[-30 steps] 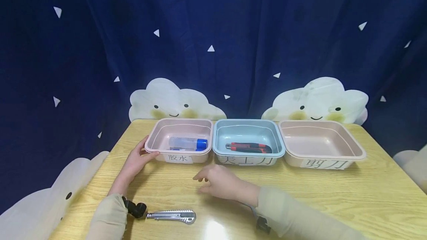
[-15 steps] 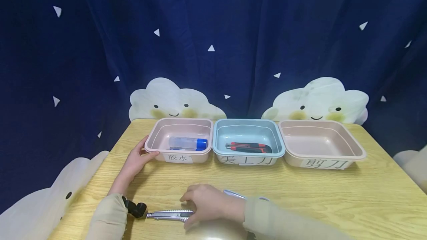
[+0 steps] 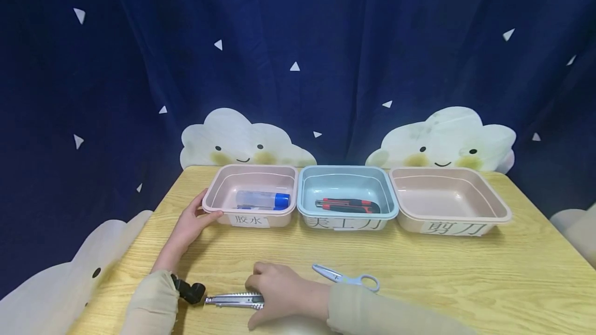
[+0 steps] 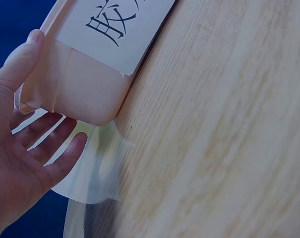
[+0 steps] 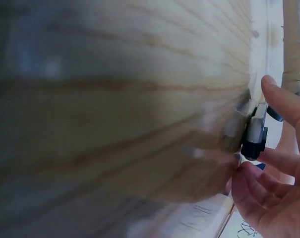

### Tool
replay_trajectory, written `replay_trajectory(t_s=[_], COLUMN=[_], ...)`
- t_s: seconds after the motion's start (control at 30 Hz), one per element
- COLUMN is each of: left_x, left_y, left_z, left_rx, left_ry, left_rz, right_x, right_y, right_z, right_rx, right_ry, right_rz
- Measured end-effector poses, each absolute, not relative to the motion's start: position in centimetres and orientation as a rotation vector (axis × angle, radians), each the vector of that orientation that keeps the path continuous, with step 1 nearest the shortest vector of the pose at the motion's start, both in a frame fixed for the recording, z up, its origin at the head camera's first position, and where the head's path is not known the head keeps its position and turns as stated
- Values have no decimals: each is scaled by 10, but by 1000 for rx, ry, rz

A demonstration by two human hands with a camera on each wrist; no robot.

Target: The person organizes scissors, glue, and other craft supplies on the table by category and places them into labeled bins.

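Observation:
My left hand (image 3: 190,224) rests at the left end of the left pink bin (image 3: 281,219). In the left wrist view its thumb lies against the rim, with relaxed fingers beside the bin's end. My right hand (image 3: 285,292) is over the rear end of a silver box cutter (image 3: 233,300) lying on the table. In the right wrist view the cutter (image 5: 255,131) stands between the spread thumb and fingers, with a gap to the thumb; whether any fingertip touches it is unclear. Light-blue scissors (image 3: 342,276) lie near the right wrist, partly behind the sleeve.
The left bin contains blue-capped glue bottles (image 3: 261,199). Beside it, a blue bin (image 3: 345,170) holds red-and-black box cutters (image 3: 349,205). Another pink bin (image 3: 437,195) stands at the right. All three carry paper labels on the wooden table (image 3: 442,283); a dark blue curtain hangs behind.
My right hand has moved down and left from in front of the bins to the silver box cutter. The scissors have come into view from behind the right arm. My left hand stays put.

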State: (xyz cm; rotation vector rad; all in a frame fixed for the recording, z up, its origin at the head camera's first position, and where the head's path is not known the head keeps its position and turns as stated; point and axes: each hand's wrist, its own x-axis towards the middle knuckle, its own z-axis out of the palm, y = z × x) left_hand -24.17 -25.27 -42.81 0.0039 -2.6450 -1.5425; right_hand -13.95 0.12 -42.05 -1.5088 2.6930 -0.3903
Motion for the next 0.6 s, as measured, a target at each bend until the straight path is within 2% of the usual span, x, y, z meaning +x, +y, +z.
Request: replay_trajectory(t_s=[0.6], left_x=[-241], left_y=[-251], left_z=[-426], left_rx=[-47], left_ry=[-2625], left_rz=[-1553], right_x=[-140], right_y=[-5], right_z=[-419], right_rx=[-1528], right_ry=[2729], right_rz=[-317])
